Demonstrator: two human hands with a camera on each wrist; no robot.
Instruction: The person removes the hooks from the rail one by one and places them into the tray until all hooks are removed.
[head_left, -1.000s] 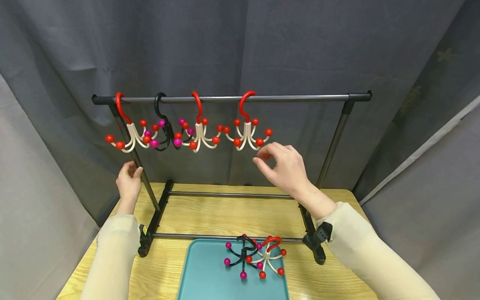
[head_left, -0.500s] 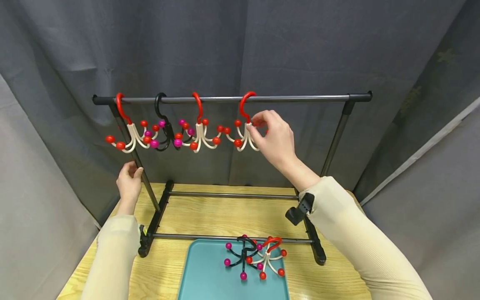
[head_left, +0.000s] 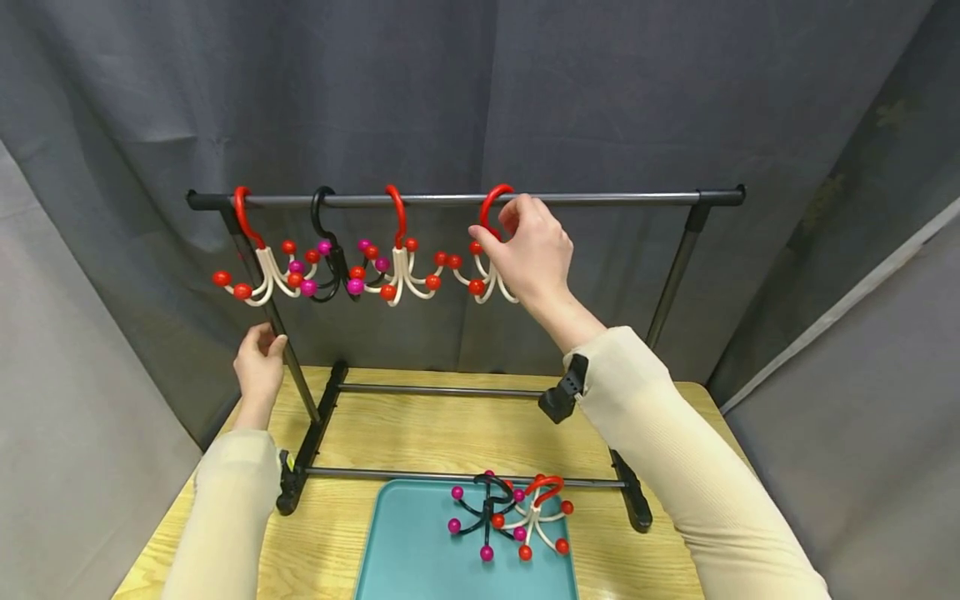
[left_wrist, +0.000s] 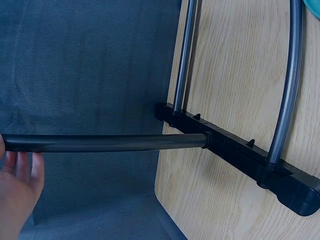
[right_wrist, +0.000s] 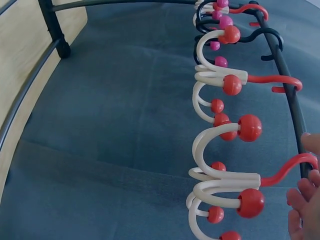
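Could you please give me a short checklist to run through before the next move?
1. Left upright steadied: ok; the left hand holds it.
2. Four hanging hangers hooked over the rail: ok.
3. Right hand firm on the rightmost red hook: cannot tell; its fingers are at the hook, but contact is unclear.
4. Hanging hangers clear of one another: cannot tell; some balls overlap in the head view.
5. Hangers on the tray apart: not ok; the black one and white one overlap.

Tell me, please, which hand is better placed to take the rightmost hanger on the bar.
The right hand, I think: it is right at the red hook of that hanger, while the left hand holds the left upright, lower and farther away.
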